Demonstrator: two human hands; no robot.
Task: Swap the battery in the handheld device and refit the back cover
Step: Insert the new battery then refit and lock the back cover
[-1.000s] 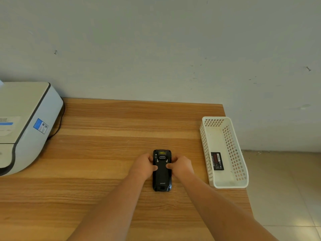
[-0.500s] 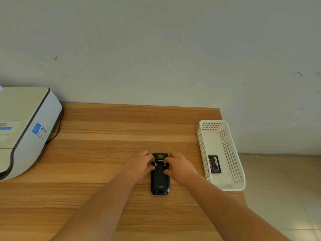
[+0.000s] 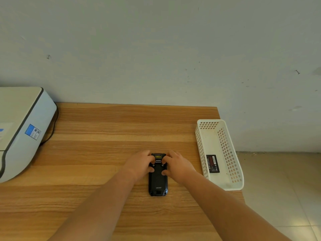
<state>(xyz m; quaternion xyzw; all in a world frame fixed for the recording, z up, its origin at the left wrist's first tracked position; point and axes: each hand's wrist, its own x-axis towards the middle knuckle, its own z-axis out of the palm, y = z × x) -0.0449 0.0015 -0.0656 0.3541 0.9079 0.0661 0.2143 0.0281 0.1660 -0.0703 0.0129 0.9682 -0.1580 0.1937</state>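
A black handheld device [image 3: 158,181] lies face down on the wooden table [image 3: 104,129], its back cover up and its scanner window at the far end. My left hand [image 3: 139,165] grips its upper left side, thumb on the cover and fingertips near the left latch. My right hand [image 3: 178,165] holds the upper right side the same way. A black battery [image 3: 212,163] with a red label lies flat in the white basket [image 3: 231,186] to the right.
A white and grey printer [image 3: 20,129] with a black cable stands at the table's left edge. The perforated basket sits along the table's right edge, beyond which is tiled floor. A plain wall runs behind the table.
Both hands have slid up from the middle of the device to its upper end, fingers now by the two latches. The device itself stays flat on the table.
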